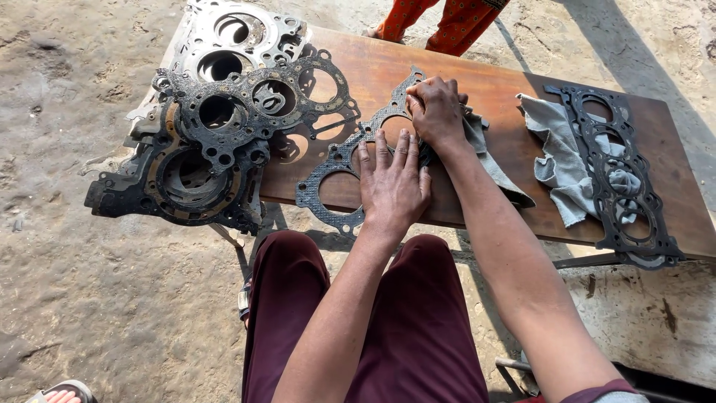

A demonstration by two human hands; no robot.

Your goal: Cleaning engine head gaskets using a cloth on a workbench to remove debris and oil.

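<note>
On the wooden tabletop point(477, 89), mid-board, lies a dark head gasket point(339, 168). Left hand point(393, 186) presses it flat, fingers spread wide. Right hand point(436, 110) is closed around a grey rag point(488, 160) on it. Stacked gaskets point(224, 119) sit left; another gasket point(623, 179) lies on a cloth point(559, 160) at right.

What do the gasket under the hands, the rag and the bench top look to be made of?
Gasket: thin flat sheet, likely metal or composite, dull grey-black, grimy. Rag: soft grey cloth, creased and limp. Bench top: apparently wood or board, smooth reddish-brown, slightly glossy.
</note>
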